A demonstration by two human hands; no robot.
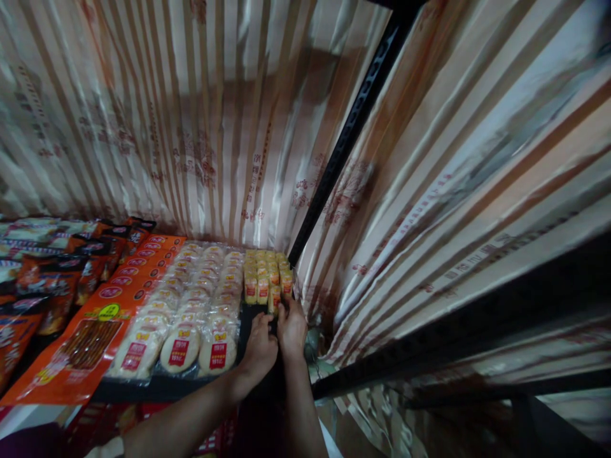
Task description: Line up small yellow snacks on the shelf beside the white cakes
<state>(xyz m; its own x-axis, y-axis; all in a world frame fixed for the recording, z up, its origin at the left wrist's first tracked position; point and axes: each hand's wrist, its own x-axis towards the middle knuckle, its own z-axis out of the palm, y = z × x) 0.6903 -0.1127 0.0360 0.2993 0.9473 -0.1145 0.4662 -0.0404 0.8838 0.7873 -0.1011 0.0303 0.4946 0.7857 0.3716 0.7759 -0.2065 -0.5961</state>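
Observation:
Both of my hands reach onto a dark shelf at its right end. My right hand pinches a small yellow packet at the front of a block of several like packets. My left hand lies beside it with its fingers curled against the shelf, just right of the round white cakes in clear bags. What the left fingers hold, if anything, is hidden.
Long orange sausage packs lie left of the cakes, and dark orange snack bags fill the far left. Striped brown-and-white wrapped goods hang behind and to the right. A black slotted shelf post rises diagonally by the yellow packets.

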